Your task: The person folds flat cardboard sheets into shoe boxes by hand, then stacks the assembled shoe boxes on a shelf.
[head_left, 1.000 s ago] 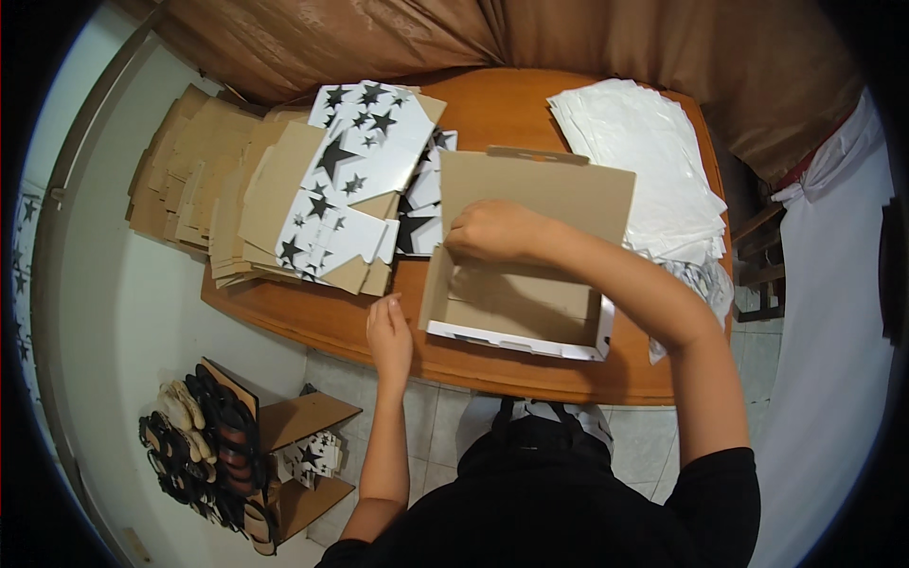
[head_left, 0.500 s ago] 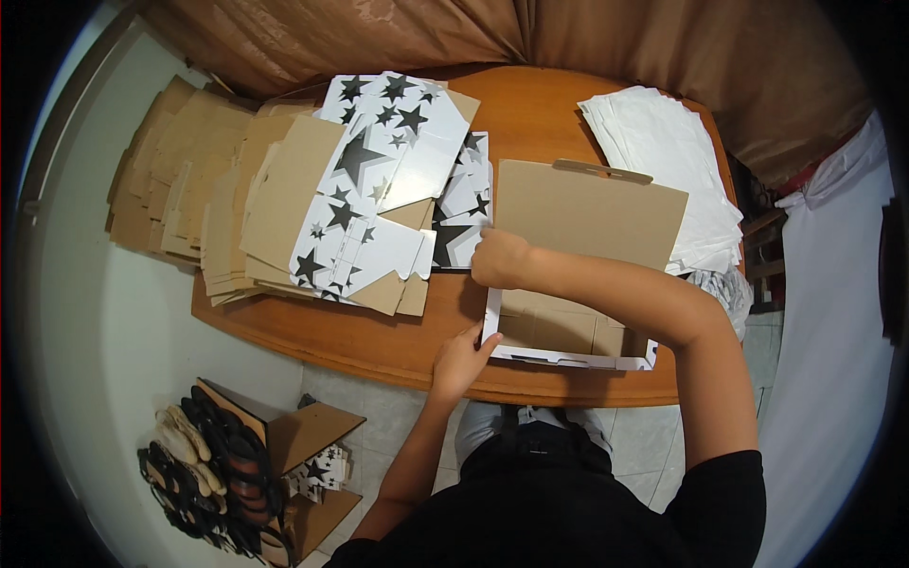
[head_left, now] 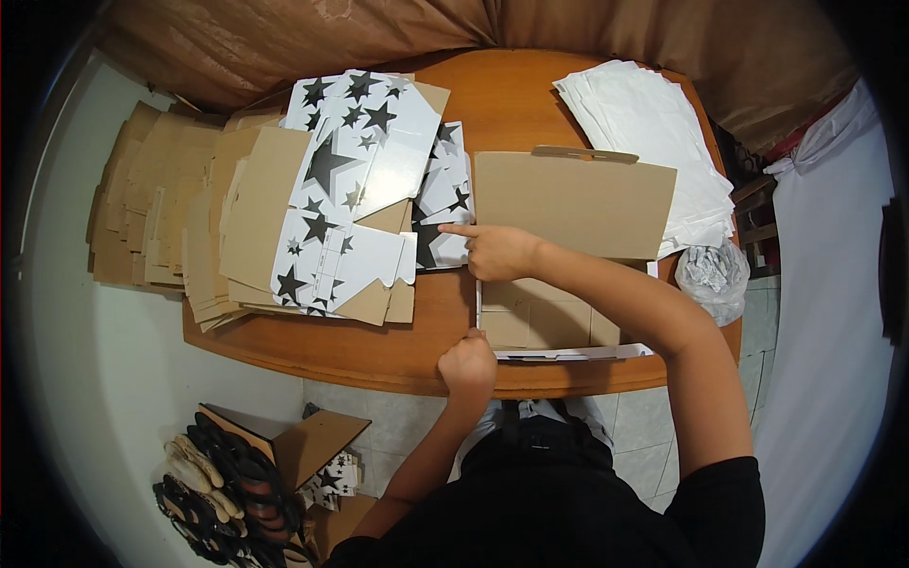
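Before me on the table stands a cardboard box [head_left: 559, 317], its brown inside facing up and its lid [head_left: 578, 204] raised at the far side. My left hand [head_left: 467, 366] is closed on the box's near left corner. My right arm reaches across the box. At the far left corner, beside the lid's fold, my right hand [head_left: 502, 253] has its fingers curled over the side wall, with the index finger stretched out to the left. The palm side of both hands is hidden.
Left of the box lie star-printed cardboard sheets [head_left: 379, 142] and stacked brown blanks [head_left: 265, 208] on the wooden table [head_left: 379, 355]. White paper sheets [head_left: 653, 142] and a clear plastic bag [head_left: 712, 279] are at the right. Sandals [head_left: 237, 473] stand at lower left.
My left hand has gone from lying along the box's corner to a closed grip. My right index finger has stretched out leftward. The whole view has shifted slightly.
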The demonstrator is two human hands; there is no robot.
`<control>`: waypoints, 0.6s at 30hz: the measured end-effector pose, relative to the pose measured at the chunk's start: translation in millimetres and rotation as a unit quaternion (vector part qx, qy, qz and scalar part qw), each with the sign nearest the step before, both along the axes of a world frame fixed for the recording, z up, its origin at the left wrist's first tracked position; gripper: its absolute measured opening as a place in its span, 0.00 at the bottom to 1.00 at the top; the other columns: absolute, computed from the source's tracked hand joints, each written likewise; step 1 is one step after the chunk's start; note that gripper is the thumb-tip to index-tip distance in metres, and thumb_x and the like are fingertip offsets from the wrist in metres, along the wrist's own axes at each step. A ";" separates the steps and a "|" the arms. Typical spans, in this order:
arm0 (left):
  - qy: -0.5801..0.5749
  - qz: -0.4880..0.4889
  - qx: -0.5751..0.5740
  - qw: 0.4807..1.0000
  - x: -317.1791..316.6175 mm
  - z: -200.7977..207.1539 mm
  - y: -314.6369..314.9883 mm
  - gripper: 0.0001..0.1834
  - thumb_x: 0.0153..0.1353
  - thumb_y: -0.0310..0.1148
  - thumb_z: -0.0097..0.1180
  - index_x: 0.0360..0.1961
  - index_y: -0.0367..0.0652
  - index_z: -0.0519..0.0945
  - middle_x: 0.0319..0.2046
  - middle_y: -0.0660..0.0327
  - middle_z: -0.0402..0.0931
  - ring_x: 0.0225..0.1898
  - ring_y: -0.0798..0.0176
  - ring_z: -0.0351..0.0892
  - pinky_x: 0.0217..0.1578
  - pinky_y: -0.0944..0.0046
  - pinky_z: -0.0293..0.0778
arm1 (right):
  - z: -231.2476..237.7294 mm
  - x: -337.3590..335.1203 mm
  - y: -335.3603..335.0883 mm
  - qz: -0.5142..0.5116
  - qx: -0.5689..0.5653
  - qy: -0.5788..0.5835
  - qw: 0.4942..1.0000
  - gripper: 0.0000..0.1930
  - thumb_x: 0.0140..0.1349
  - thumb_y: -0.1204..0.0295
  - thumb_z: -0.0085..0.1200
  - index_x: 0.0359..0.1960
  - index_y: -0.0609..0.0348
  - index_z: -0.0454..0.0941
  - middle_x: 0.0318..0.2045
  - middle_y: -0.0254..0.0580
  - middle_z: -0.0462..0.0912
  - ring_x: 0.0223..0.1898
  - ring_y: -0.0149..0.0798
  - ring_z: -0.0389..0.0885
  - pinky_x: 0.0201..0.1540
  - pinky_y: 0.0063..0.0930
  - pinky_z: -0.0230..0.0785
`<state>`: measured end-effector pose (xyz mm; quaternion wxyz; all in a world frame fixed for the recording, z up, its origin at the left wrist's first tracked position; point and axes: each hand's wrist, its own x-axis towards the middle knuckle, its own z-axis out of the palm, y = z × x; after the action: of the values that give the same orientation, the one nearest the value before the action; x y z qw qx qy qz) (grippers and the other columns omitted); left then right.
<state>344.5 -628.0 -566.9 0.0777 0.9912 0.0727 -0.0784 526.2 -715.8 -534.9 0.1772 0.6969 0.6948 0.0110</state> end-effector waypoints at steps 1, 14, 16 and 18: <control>-0.004 0.014 -0.007 1.000 1.3 -2.7 -1.5 0.14 0.62 0.39 0.47 0.24 0.42 0.76 0.17 0.53 0.78 0.20 0.52 0.80 0.22 0.56 0.74 | -4.1 0.6 -2.6 -0.004 0.015 0.005 1.000 0.10 0.47 0.69 0.50 0.12 0.45 0.79 0.16 0.27 0.78 0.32 0.32 0.79 0.71 0.45 0.30; -0.126 -0.001 0.008 0.992 14.2 15.3 -28.2 0.37 0.60 0.45 0.50 0.63 0.33 0.55 0.55 0.38 0.62 0.53 0.42 0.66 0.52 0.47 0.62 | -2.5 -72.1 -90.0 -0.214 0.438 0.129 0.864 0.15 0.50 0.70 0.53 0.42 0.50 0.77 0.43 0.35 0.77 0.55 0.37 0.69 0.66 0.49 0.43; -0.198 -0.055 -0.036 0.978 25.9 34.3 -49.0 0.35 0.56 0.41 0.54 0.62 0.36 0.58 0.61 0.42 0.55 0.59 0.40 0.58 0.58 0.44 0.55 | 13.7 -83.5 -137.1 -0.293 0.474 0.187 0.809 0.19 0.48 0.76 0.53 0.44 0.52 0.75 0.44 0.41 0.76 0.53 0.42 0.71 0.63 0.48 0.50; -0.210 -0.110 -0.052 0.970 41.0 42.5 -79.4 0.34 0.56 0.41 0.54 0.61 0.38 0.60 0.60 0.42 0.56 0.59 0.40 0.58 0.58 0.44 0.56 | 10.8 -84.9 -183.1 -0.372 0.563 0.173 0.718 0.20 0.48 0.80 0.50 0.46 0.56 0.73 0.44 0.48 0.74 0.49 0.49 0.71 0.57 0.46 0.57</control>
<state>385.5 -707.4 -524.4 0.1340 0.9819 -0.0593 0.1202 441.3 -898.8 -524.1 -0.3812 0.8601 0.2642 0.2122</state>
